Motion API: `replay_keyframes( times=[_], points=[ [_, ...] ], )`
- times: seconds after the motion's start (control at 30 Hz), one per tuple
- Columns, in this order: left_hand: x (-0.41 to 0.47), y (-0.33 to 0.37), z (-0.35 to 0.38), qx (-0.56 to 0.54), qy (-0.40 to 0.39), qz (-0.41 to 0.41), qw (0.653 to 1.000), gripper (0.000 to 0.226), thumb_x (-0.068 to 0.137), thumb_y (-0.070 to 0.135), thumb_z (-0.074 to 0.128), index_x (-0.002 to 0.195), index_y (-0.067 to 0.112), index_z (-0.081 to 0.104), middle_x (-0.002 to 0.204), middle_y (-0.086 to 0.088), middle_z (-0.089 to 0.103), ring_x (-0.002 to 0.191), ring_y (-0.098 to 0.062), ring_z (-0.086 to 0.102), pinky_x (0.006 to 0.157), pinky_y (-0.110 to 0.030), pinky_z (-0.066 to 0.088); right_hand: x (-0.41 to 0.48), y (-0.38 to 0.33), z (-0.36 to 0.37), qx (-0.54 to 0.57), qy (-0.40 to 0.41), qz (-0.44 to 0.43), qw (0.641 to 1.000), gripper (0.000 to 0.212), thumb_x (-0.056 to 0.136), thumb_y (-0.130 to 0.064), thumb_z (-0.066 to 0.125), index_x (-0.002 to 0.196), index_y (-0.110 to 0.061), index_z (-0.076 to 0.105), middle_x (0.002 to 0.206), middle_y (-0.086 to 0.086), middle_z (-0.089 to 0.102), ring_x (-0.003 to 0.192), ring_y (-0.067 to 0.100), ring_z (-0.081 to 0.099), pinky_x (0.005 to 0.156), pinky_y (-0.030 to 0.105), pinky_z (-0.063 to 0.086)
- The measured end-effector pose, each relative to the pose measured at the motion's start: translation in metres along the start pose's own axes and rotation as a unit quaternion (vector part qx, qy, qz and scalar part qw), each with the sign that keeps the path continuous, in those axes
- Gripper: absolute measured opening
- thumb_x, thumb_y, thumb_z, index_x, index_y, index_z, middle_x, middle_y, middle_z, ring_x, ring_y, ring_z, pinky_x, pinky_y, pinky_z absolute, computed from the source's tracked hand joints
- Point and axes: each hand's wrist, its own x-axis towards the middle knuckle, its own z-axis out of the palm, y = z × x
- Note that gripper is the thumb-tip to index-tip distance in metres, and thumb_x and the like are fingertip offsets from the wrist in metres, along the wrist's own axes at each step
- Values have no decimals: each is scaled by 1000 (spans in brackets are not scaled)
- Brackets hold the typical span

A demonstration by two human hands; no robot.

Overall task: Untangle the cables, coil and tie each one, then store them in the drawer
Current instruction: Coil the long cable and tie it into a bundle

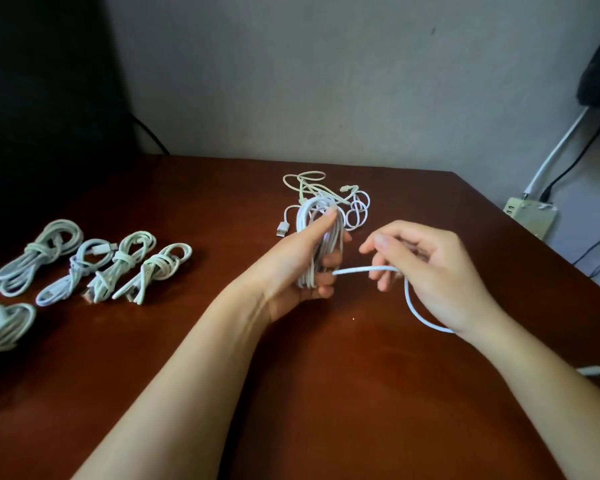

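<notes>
Head view: left hand (305, 258) grips the upright coil (317, 237); right hand (426, 268), just beside it, pinches the loose tail (364, 270) running sideways toward it.

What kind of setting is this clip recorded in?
Probably a home desk or small office: a brown wooden table against a plain wall, a power strip with cords at right.

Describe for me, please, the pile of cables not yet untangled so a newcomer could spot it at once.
On the brown table, look near the far edge, just beyond the left hand. The loose tangle lies there in open loops, unlike the tied bundles at the table's left.
</notes>
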Motion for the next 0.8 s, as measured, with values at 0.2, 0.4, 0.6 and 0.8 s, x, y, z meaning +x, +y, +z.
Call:
replay_keyframes(
  times=[0.2,0.4,0.6,0.8],
  points=[
    [3,-1,-2,84,98,42,991,34,96,51,43,78,23,49,57,5,38,44,-9,33,50,-23,34,-3,2,0,-78,-40,-31,996,14,77,-27,73,65,-21,70,50,8,53,46,8,44,49,16,35],
    [6,-3,-1,174,154,149,961,35,97,47,45,67,30,51,51,12,42,56,-11,36,57,-27,33,-6,6,4,-154,-61,-55,985,16,75,-17,80,64,-23,69,53,-6,62,47,12,54,51,20,44],
    [5,-1,-3,164,161,114,966,58,80,70,51,110,20,56,96,3,60,80,-13,52,77,-35,49,-6,3,0,-143,-69,-91,983,19,78,-35,69,64,-22,68,55,-10,63,51,6,58,53,18,44],
    [-3,3,0,57,9,40,998,33,93,47,46,85,17,58,86,-2,67,76,-17,64,71,-32,55,-4,2,0,-144,18,-124,982,16,82,-38,60,68,-32,64,62,-14,63,56,6,57,54,25,45]
  ],
)
